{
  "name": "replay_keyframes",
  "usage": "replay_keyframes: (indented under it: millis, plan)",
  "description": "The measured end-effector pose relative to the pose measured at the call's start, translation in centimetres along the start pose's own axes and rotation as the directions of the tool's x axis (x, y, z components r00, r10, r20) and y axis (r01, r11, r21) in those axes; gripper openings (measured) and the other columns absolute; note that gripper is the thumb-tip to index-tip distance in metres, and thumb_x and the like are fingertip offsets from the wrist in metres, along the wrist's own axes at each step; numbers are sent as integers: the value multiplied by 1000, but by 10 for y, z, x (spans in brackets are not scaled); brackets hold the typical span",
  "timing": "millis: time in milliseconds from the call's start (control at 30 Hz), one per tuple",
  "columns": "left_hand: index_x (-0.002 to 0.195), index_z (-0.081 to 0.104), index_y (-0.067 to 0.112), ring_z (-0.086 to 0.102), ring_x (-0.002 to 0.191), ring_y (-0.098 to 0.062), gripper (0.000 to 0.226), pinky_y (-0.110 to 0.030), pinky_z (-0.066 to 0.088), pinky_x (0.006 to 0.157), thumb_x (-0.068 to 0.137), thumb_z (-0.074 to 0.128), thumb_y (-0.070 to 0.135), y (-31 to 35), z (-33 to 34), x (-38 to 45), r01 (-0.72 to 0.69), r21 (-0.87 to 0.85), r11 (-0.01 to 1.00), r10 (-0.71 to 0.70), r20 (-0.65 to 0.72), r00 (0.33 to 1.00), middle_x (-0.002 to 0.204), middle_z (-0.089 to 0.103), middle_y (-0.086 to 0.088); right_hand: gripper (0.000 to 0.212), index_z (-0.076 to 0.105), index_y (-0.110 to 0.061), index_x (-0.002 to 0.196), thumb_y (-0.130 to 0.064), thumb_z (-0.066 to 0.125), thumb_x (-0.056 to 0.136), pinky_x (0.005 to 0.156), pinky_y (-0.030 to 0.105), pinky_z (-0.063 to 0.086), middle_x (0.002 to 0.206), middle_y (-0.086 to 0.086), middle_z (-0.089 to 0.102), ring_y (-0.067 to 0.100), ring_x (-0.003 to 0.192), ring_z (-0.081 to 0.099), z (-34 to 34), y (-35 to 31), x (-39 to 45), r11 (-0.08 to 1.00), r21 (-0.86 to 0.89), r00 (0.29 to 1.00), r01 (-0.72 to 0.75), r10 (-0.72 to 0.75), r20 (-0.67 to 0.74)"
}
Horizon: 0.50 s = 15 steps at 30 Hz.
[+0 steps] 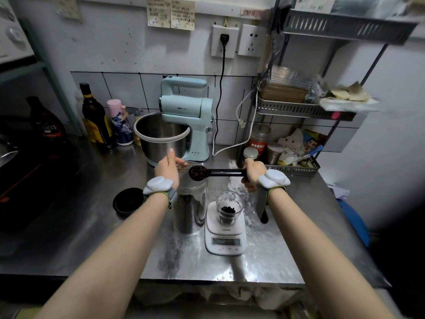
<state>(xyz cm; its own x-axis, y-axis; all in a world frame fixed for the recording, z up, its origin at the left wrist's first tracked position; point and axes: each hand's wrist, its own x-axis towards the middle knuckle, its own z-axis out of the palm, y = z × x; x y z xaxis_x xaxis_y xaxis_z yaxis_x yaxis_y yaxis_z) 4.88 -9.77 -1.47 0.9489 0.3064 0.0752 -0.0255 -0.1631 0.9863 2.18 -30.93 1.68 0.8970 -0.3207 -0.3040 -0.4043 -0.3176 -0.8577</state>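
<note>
Scoop (pixel 226 173): black; beans (pixel 197 172) brown.
Scale (pixel 225 248): white, grey display.
Stand mixer (pixel 186 107): pale blue; bowl (pixel 158 138) silver.
Lid (pixel 128 200): black.
Bottle (pixel 95 120): dark glass, yellow label.
Flask (pixel 122 126): pink cap, blue-and-white wave pattern.
Countertop (pixel 92 238): brushed silver.

Steel counter (pixel 80 238) carries scale (pixel 225 240), jar (pixel 190 210), black lid (pixel 127 201), mixer (pixel 186 111) and bottles (pixel 95 120).

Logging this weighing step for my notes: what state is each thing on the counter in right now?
jar: open, upright, partly filled; left hand holds its rim.
lid: off, lying left of the jar.
scoop: loaded with beans, level at the jar mouth, gripped by right hand.
glass: upright on the scale, few beans inside.
scale: display unreadable.
plug: in its socket.
</note>
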Motion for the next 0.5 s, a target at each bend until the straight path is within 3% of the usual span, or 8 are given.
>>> replay_keyframes:
  millis: [167, 267, 400, 500]
  plan:
    - [70, 62, 10, 64, 67, -14, 53, -18, 50, 73, 100, 28, 37, 0, 0, 0, -21, 47, 999, 21, 9, 1000, 81, 71, -10, 37, 46, -3, 74, -26, 26, 96, 51, 26, 38, 66, 16, 51, 22, 49, 43, -15, 4, 0, 1000, 2, 998, 15, -15, -63]
    - [68, 60, 13, 65, 73, -20, 50, -28, 50, 78, 100, 29, 36, 3, -2, -1, -51, 89, 995, 49, 23, 999, 80, 70, -9, 39, 43, -4, 66, -26, 26, 94, 54, 30, 37, 67, 21, 51, 24, 53, 45, -27, 11, 1, 1000, -6, 993, 17, -18, -120]
    - [86, 63, 4, 55, 78, -18, 48, -22, 34, 72, 101, 27, 33, 10, -3, -4, -173, 299, 938, 156, 79, 985, 84, 65, -5, 38, 39, -14, 63, -27, 29, 98, 50, 24, 36, 62, 7, 45, 19, 50, 42, -41, 23, -4, 999, 13, 992, -43, 44, -122]
    - [85, 62, 6, 62, 86, -25, 47, -27, 39, 78, 100, 28, 36, 6, -3, 0, -184, 312, 932, 160, 99, 982, 90, 71, -9, 39, 36, -17, 63, -26, 29, 100, 50, 25, 36, 63, 4, 43, 19, 51, 41, -49, 34, -7, 997, -21, 987, -69, 65, -146]
